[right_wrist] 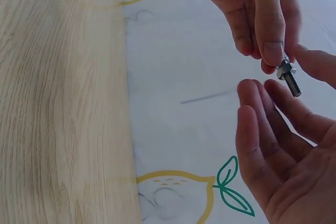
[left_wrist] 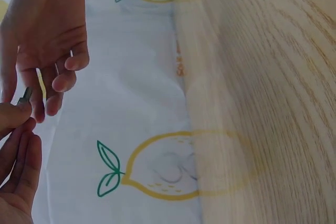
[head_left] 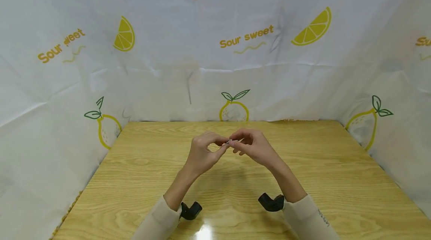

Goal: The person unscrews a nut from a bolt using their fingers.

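A small metal bolt (right_wrist: 293, 84) with a hex nut (right_wrist: 285, 70) on it is held above the table. My left hand (head_left: 204, 153) pinches one end of it between thumb and fingers. The threaded end sticks out toward my right hand (head_left: 258, 149). In the right wrist view, the right thumb and forefinger stand on either side of that end, with a gap between them. The other right fingers are loosely bent. From the left wrist view the bolt (left_wrist: 25, 95) looks like a short dark pin, and its gripped end is hidden by the fingers.
Below the hands lies a wooden table (head_left: 141, 180). White curtains (head_left: 161, 45) printed with lemons enclose its back and both sides. A black angled piece (head_left: 191, 210) sits at the left cuff, and a similar black piece (head_left: 271, 202) at the right cuff.
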`<action>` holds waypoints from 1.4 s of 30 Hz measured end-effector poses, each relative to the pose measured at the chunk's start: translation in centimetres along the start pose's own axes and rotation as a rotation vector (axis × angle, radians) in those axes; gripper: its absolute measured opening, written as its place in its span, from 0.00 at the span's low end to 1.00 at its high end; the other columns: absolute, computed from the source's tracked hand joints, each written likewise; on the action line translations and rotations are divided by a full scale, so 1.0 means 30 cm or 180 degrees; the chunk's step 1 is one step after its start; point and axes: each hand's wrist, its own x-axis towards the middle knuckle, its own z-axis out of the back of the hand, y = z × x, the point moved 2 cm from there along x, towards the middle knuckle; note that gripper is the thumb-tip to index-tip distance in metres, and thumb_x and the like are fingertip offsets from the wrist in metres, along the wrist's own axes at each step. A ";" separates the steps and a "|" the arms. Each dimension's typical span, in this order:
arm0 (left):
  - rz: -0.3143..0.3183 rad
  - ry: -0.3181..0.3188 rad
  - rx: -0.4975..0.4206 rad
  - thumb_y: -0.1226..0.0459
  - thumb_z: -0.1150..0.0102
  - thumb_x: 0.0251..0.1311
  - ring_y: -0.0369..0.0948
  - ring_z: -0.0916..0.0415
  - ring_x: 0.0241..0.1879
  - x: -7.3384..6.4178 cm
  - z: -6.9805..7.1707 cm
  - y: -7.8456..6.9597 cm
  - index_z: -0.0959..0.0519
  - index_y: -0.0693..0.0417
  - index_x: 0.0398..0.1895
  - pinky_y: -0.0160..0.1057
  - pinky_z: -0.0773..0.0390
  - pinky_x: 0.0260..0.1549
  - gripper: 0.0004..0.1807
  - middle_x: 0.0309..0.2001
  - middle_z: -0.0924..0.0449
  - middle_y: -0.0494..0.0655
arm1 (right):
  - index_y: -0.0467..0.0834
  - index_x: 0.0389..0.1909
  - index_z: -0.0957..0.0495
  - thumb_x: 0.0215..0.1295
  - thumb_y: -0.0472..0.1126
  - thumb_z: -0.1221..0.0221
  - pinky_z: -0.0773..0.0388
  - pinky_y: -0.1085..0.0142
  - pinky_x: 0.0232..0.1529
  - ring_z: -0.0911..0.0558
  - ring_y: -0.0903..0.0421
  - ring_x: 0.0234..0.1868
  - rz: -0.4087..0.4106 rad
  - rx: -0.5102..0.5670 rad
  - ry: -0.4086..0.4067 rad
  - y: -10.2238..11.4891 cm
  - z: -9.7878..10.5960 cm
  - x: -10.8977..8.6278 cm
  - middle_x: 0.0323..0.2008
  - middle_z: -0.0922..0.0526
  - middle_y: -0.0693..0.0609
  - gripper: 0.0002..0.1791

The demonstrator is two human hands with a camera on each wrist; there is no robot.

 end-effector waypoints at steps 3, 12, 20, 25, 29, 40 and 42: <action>-0.0045 -0.0005 0.0033 0.71 0.26 0.57 0.40 0.14 0.33 -0.001 0.000 -0.001 0.10 0.57 0.36 0.33 0.15 0.37 0.05 0.33 0.09 0.47 | 0.36 0.47 0.16 0.77 0.43 0.41 0.12 0.59 0.38 0.12 0.56 0.33 -0.0069 0.0022 0.0148 -0.006 -0.006 0.002 0.41 0.13 0.41 0.14; -0.0042 0.0004 0.0046 0.70 0.25 0.57 0.40 0.14 0.33 -0.001 0.001 0.002 0.10 0.56 0.36 0.33 0.15 0.36 0.05 0.33 0.09 0.46 | 0.36 0.47 0.15 0.75 0.40 0.39 0.12 0.59 0.38 0.13 0.56 0.34 -0.0002 0.0012 0.0050 -0.007 -0.006 0.002 0.41 0.12 0.41 0.11; 0.0020 0.0031 -0.0026 0.70 0.24 0.56 0.40 0.14 0.34 -0.003 0.002 -0.001 0.10 0.57 0.36 0.33 0.15 0.37 0.06 0.34 0.09 0.47 | 0.37 0.48 0.15 0.71 0.37 0.36 0.12 0.62 0.37 0.12 0.59 0.33 0.0064 -0.0057 -0.0012 -0.002 -0.004 -0.003 0.42 0.12 0.39 0.10; 0.0059 0.0034 -0.0012 0.70 0.25 0.57 0.40 0.14 0.33 -0.004 0.002 -0.004 0.10 0.57 0.37 0.33 0.15 0.36 0.05 0.34 0.09 0.48 | 0.37 0.49 0.15 0.68 0.36 0.33 0.13 0.62 0.37 0.12 0.60 0.34 0.0057 -0.0052 -0.0084 0.003 -0.003 -0.006 0.44 0.12 0.38 0.11; 0.0006 0.0012 0.0030 0.70 0.25 0.56 0.41 0.14 0.33 -0.003 0.001 -0.006 0.10 0.58 0.37 0.33 0.15 0.36 0.06 0.33 0.09 0.48 | 0.37 0.51 0.16 0.68 0.37 0.33 0.12 0.60 0.37 0.12 0.59 0.35 0.0020 -0.0038 -0.0072 0.003 0.000 -0.006 0.46 0.13 0.38 0.13; -0.0101 -0.0035 0.0058 0.70 0.24 0.56 0.40 0.15 0.33 0.001 -0.003 -0.005 0.10 0.55 0.36 0.34 0.16 0.35 0.05 0.32 0.10 0.46 | 0.37 0.44 0.13 0.76 0.43 0.40 0.12 0.57 0.38 0.12 0.53 0.34 -0.0060 -0.0024 0.0068 -0.008 0.003 0.002 0.37 0.12 0.38 0.13; -0.0085 -0.0026 0.0052 0.69 0.24 0.57 0.39 0.15 0.33 0.001 -0.004 -0.003 0.10 0.55 0.36 0.34 0.16 0.35 0.05 0.32 0.10 0.46 | 0.37 0.44 0.13 0.75 0.42 0.39 0.12 0.56 0.38 0.12 0.50 0.35 -0.0051 -0.0012 0.0056 -0.007 0.003 0.002 0.37 0.12 0.38 0.12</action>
